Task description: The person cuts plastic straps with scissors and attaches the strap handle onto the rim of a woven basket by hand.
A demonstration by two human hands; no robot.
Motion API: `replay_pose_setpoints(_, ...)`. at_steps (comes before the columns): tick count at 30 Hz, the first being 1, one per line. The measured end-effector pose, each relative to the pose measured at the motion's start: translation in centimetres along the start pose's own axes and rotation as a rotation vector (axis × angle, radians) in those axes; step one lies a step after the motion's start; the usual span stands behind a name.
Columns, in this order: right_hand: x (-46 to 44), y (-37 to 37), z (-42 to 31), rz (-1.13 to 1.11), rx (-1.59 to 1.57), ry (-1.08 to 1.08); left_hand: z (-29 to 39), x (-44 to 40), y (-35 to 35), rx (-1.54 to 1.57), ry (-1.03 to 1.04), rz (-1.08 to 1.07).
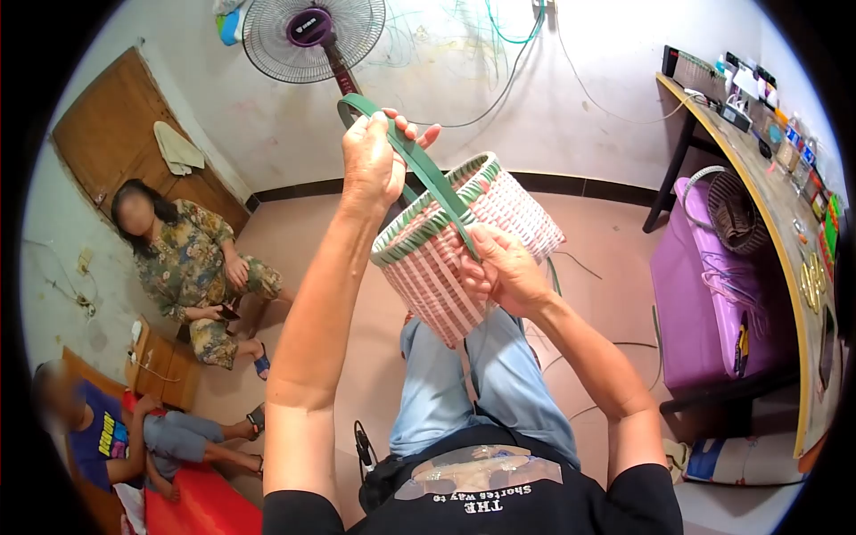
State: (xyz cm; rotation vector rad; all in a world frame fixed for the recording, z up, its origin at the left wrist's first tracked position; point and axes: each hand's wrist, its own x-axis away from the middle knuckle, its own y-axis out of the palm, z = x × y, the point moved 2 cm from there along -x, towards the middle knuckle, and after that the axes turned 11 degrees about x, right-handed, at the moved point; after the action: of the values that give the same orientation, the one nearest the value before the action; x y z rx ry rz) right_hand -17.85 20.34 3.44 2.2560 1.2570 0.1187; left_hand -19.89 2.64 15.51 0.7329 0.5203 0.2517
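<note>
A woven basket (428, 285) in pink and white, its rim wrapped in green, hangs tilted in front of my knees. My left hand (379, 160) is closed around the green strap (423, 169) that rises in a loop above the basket. Lower down, my right hand (501, 267) pinches the strap's lower end against the basket's side, thumb on the outside near the rim. Part of the basket's opening shows between the strap and the far rim.
A standing fan (312, 31) is ahead. Two seated people are at the left, near a wooden door (111, 134). On the right, a cluttered table (767, 165) stands over a purple bin (704, 294) with a dark basket (736, 209) on it. Cables lie on the floor.
</note>
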Motion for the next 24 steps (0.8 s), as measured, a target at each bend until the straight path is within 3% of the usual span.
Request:
replay_pose_setpoints(1,0.1,0.0,0.1,0.014,-0.062,-0.01,0.4,0.0,0.0,0.01,-0.013,-0.009)
replay_pose_setpoints(6,1.6,0.0,0.4,0.038,0.351,-0.01,0.9,1.5,0.4,-0.02,-0.089,0.017)
replay_pose_setpoints(14,5.1,0.7,3.4,0.08,0.297,-0.016,-0.9,4.3,-1.5,-0.018,-0.185,0.072)
replay_pose_setpoints(24,6.4,0.9,4.1,0.127,0.233,0.0,-2.9,4.5,-1.9,0.03,-0.265,-0.008)
